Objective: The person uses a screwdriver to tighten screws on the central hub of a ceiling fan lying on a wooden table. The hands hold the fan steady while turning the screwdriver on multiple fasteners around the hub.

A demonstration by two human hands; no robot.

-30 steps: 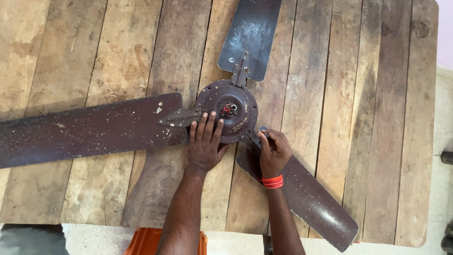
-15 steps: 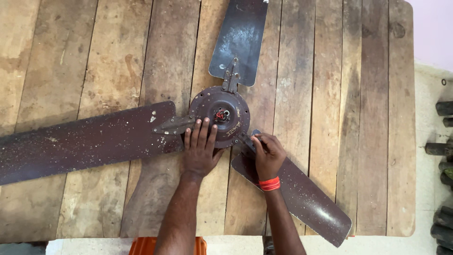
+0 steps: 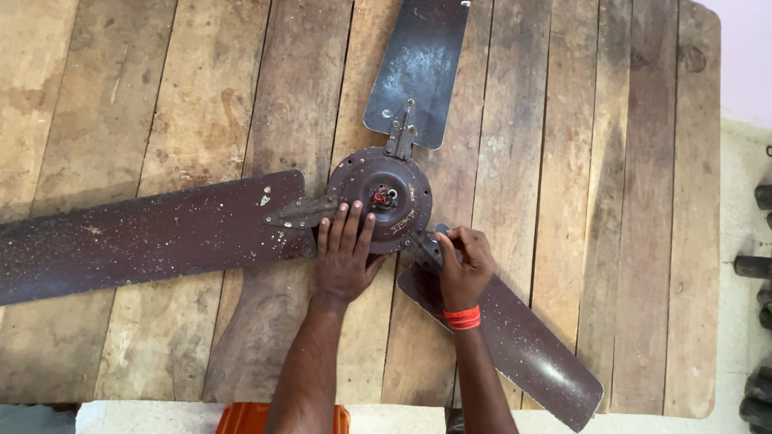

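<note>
Lying flat on the plank table: a brown three-blade ceiling fan, round motor hub roughly mid-table, facing up toward the camera.

Left hand rests palm-down on the near-left edge of the hub, fingers extended, close together and pointing away from the person toward the hub centre. Flat, unclenched, pressing rather than gripping; fingertips stop just short of the red-marked shaft end.

Right hand sits at the root of the near-right blade, just beside the hub where the blade bracket joins. Fingers curled in, tips pinched together on something at the bracket; too small and too covered to tell what. Red band on that wrist.

Blade axes:
- left blade runs almost horizontally out to the left picture edge, tip slightly nearer the person
- far blade points away, tilted a bit right, cut by the top edge
- near-right blade runs diagonally toward the near-right table corner

Both forearms enter from the bottom edge, roughly parallel, converging slightly toward the hub. Wrists straight.

Orange object at the bottom edge, beside the left forearm.
</note>
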